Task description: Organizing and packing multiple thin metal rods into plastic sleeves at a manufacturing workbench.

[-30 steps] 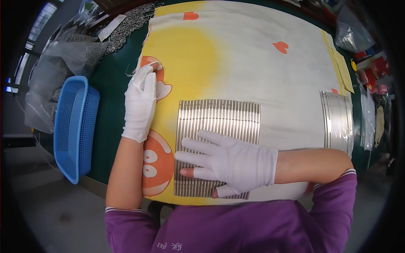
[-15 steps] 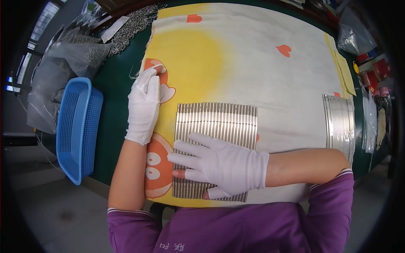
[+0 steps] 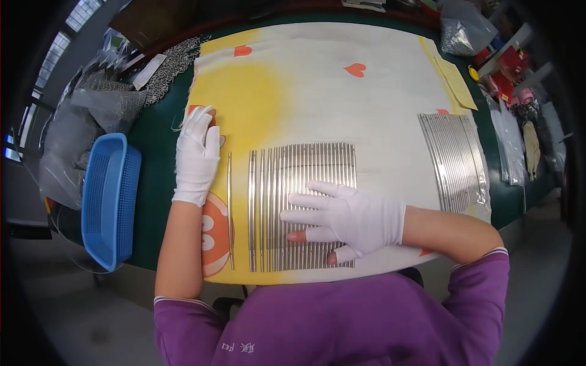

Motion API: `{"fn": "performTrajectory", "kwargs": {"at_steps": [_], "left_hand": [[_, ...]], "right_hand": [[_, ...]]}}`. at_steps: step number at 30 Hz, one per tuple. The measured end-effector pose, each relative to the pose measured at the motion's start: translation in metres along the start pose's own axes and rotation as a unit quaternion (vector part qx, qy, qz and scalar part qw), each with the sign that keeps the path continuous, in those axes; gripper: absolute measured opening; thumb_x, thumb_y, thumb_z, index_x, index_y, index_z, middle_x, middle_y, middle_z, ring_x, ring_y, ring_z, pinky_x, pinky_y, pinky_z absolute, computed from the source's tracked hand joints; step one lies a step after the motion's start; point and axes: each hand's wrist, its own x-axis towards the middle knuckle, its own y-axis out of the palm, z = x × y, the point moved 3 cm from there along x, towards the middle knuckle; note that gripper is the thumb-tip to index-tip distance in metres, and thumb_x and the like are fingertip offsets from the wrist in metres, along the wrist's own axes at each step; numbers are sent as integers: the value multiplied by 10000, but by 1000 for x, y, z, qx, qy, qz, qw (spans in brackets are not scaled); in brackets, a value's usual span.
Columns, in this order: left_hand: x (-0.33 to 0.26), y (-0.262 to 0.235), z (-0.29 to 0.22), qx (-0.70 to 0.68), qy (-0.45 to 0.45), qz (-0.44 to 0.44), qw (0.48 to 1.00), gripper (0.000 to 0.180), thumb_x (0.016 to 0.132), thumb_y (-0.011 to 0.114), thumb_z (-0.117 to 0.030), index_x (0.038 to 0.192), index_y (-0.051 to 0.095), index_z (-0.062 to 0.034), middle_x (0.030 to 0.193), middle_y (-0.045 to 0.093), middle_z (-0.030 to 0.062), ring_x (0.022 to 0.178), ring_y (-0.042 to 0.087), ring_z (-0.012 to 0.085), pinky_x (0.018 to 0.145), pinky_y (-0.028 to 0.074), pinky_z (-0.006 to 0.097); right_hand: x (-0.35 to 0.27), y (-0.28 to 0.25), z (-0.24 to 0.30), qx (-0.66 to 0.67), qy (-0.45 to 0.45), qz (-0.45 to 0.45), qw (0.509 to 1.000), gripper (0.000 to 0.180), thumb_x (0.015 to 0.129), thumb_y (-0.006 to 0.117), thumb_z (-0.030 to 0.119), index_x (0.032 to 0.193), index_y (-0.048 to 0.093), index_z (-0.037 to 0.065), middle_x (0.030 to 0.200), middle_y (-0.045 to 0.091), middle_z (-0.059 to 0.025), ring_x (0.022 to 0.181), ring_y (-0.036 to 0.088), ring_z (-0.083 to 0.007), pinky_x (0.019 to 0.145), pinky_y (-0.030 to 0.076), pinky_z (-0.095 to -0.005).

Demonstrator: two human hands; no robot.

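Note:
My right hand [image 3: 351,219], in a white glove with some fingertips bare, lies flat with spread fingers on a row of thin silvery metal rods [image 3: 317,160]. At the row's left end a few rods stand apart with gaps between them. One single rod [image 3: 230,207] lies farther left, between the row and my left forearm. My left hand [image 3: 198,155], gloved the same way, rests near the left edge of the patterned cloth [image 3: 378,110]. Its fingers are extended and slightly bent, the thumb apart, and nothing shows in it.
A second bundle of metal rods [image 3: 448,161] lies at the cloth's right side, below a yellow paper [image 3: 456,82]. A blue plastic basket [image 3: 128,201] stands at left, near clear bags [image 3: 113,107] of small metal parts. Loose metal pieces [image 3: 174,70] lie at the far left.
The rods under my right hand have spread out at the left end, and one now lies apart. My right hand sits farther right on the row. The whole view has shifted.

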Motion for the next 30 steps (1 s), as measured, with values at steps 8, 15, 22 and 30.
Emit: {"fn": "performTrajectory", "kwargs": {"at_steps": [8,15,22,30], "left_hand": [[-22,23,-80,155,136,197,959,489,882,552,-265,1281,502,14,1412,424,216,1326,344,433,1120,224,539],[-25,62,-124,99,136,195,966,467,924,493,-204,1329,459,25,1416,415,225,1329,353,410,1126,248,485],[-22,33,-113,49,115,138,983,461,915,489,-170,1329,453,29,1410,410,245,1328,344,423,1128,255,463],[-35,52,-124,80,143,152,975,393,851,584,-178,1178,555,38,1278,525,221,1186,472,399,1057,328,479]], "right_hand": [[-55,-21,3,-55,124,-135,982,643,809,638,347,1354,472,51,1457,379,-203,1367,302,-410,1133,242,-501],[-28,-10,-32,-92,255,-212,939,649,826,616,404,1319,487,2,1395,422,-200,1309,353,-374,1098,282,-476],[-23,-4,-37,-113,271,-242,925,579,811,624,410,1254,555,44,1317,505,-131,1253,420,-320,1057,319,-464],[-20,-4,-42,-84,325,-315,888,474,783,640,411,1151,649,112,1138,638,-86,1065,589,-280,923,443,-429]]}}
